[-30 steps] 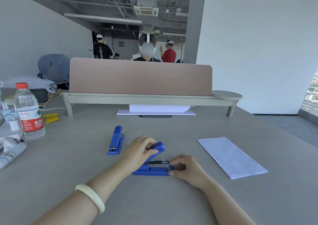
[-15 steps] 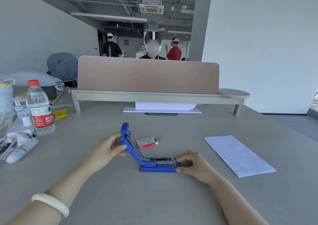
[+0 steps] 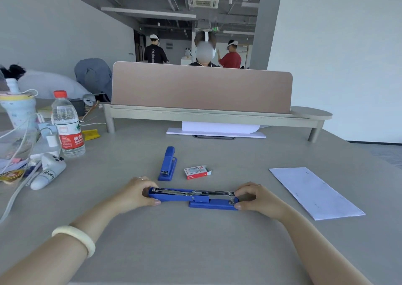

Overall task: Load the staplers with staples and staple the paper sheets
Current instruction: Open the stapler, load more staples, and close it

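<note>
The blue plastic stapler lay opened out flat on the grey tabletop, metal rail up, right btwn my two grips. My left grip was curled round the end of its flipped-back top arm. My right grip pinched the front end of rail & base. Just behind it lay a second blue stapler, closed, & a small red-and-white staple box. The white paper sheets lay further right, apart from my right grip.
</note>
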### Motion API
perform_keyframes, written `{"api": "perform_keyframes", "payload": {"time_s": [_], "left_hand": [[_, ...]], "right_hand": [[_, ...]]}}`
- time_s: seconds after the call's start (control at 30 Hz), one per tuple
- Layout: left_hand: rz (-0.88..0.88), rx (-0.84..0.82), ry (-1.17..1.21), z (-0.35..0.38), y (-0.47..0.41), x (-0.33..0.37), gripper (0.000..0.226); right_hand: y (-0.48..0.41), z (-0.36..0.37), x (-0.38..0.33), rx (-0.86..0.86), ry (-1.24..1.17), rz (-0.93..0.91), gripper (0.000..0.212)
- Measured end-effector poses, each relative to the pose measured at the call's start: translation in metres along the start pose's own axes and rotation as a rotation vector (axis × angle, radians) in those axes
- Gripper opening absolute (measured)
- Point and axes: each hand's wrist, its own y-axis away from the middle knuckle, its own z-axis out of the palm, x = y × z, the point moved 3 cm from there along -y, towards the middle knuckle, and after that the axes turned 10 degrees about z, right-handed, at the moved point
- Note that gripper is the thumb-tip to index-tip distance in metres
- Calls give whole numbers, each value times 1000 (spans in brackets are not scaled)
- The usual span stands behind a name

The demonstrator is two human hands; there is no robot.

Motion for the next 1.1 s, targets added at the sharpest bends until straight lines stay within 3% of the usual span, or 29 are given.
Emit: {"api": "perform_keyframes", "payload": {"time_s": [0.17, 0.33, 0.47, 0.7, 0.87, 1.1], "left_hand": [[-14, -114, -37, -9, -5, 7, 23], [113, 210, -152, -15, -38, 50, 10], [173, 211, -215, 7, -75, 72, 12], [119, 170, -337, 38, -114, 68, 30], [95, 137, -337, 49, -120, 61, 26], [102, 213, -223, 44, -115, 62, 18]], "right_hand": [[1, -13, 1, -34, -109, 76, 22], [-20, -15, 0, 208, -251, 70, 17], [-33, -9, 8, 354, -256, 55, 21], [-43, -7, 19, 353, -235, 37, 24], [-45, -7, 20, 354, -228, 38, 24], [-44, -6, 19, 353, -218, 42, 25]]}}
